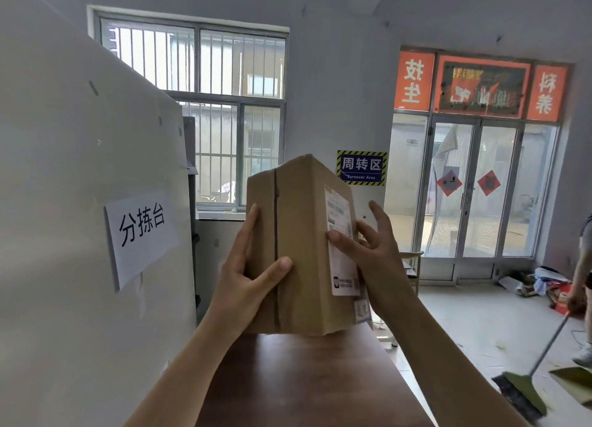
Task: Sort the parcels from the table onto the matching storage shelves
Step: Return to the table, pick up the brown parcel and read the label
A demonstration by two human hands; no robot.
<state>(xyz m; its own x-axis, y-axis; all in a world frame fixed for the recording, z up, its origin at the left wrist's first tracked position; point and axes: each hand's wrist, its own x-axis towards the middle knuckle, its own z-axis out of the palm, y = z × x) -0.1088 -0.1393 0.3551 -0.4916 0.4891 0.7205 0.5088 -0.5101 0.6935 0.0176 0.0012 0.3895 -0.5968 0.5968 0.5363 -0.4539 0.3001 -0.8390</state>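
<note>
Brown tabletop (307, 378) fills the foreground of a pale room with a barred window (205, 106) and glazed doors (474, 186) behind. Fingers of the left hand (246, 276) are wrapped round the left edge of a cardboard parcel (301, 250), the thumb pressed on its taped front; the right hand (371, 253) is laid against the labelled side, some fingers splayed clear, so the box is grasped between both hands and held upright just above the table. The step in hand is judged to be reading the shipping label (341, 241); next, a matching shelf must be identified and the parcel carried there. Label print is too blurred to read. No storage shelves are clearly shown; a white panel (80, 202) with a paper sign (142, 234) blocks the left. A second person at the right edge is cut off, a broom (525, 391) near them.
</note>
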